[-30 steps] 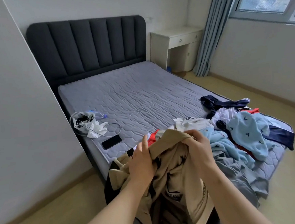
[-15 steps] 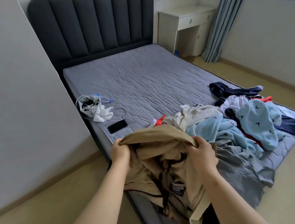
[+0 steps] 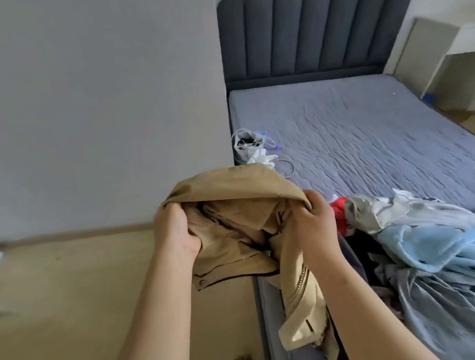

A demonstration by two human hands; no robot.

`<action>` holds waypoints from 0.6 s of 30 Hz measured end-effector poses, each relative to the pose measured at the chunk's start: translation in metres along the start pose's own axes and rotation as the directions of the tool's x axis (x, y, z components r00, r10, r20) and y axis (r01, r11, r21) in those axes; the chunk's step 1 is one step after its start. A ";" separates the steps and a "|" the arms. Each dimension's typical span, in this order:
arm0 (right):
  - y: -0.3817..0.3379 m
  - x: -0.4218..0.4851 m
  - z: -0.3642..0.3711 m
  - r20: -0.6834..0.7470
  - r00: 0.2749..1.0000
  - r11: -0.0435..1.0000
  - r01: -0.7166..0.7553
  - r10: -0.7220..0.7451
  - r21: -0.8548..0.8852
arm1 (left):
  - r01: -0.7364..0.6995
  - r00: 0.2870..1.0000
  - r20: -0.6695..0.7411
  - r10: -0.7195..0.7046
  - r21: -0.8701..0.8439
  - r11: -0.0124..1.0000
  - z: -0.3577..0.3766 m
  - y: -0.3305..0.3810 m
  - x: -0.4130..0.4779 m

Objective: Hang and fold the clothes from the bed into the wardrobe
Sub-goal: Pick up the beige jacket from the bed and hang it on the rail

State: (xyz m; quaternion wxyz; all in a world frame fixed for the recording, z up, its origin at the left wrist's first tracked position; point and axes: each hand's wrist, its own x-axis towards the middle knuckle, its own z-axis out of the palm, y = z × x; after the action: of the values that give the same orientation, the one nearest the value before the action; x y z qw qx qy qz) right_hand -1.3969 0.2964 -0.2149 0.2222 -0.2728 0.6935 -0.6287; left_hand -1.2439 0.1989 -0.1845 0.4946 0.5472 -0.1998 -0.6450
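the jacket (image 3: 233,208), tan with a dark lining, is up in the air over the near left edge of the bed (image 3: 368,129), half over the floor (image 3: 68,278). both hands grip it at the top. the left hand (image 3: 175,231) has its fingers curled into a bunched fold, the right hand (image 3: 312,222) clamps the opposite side, and the cloth arches between them like a hood or collar. below the right hand a zip edge hangs down along the side of the bed.

it looks soft and floppy, thicker than a shirt, so likely of middling weight; it will sag wherever it is not held. the zip and a snap on the lower flap are the only hard parts and could catch on the other clothes (image 3: 435,249). for hanging, a hold at the 2 shoulders or the collar should let it fall straight; the bunching hides which part is which.

those clothes, pale blue, grey, white and red, lie heaped at the bed's near right end, just beside the right hand. a small bag (image 3: 249,146) with a white cable (image 3: 288,170) sits by the left edge, beyond the jacket. the headboard (image 3: 315,31) closes the far end.
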 end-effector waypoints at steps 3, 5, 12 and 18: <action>-0.008 -0.025 0.044 0.184 0.983 0.999 0.004 -0.012 0.047 | -0.106 0.990 -0.109 0.092 -0.130 0.986 -0.058 0.029 -0.011; -0.014 -0.046 0.073 0.309 0.950 0.998 0.016 -0.031 0.053 | -0.180 0.972 -0.185 0.142 -0.210 0.961 -0.099 0.046 -0.016; -0.037 -0.104 0.166 0.591 0.800 0.994 0.067 -0.105 0.086 | -0.365 0.851 -0.441 0.286 -0.104 0.925 -0.219 0.091 -0.024; -0.060 -0.165 0.275 0.696 0.713 0.994 0.007 -0.080 0.108 | -0.491 0.695 -0.603 0.391 -0.001 0.871 -0.314 0.150 -0.020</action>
State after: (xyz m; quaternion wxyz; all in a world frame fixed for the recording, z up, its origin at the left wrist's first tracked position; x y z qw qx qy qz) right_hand -1.0881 0.1945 -0.1920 0.4659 -0.4953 0.5200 -0.5169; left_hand -0.8987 0.2404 -0.1555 0.7144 0.6122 -0.1104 -0.3206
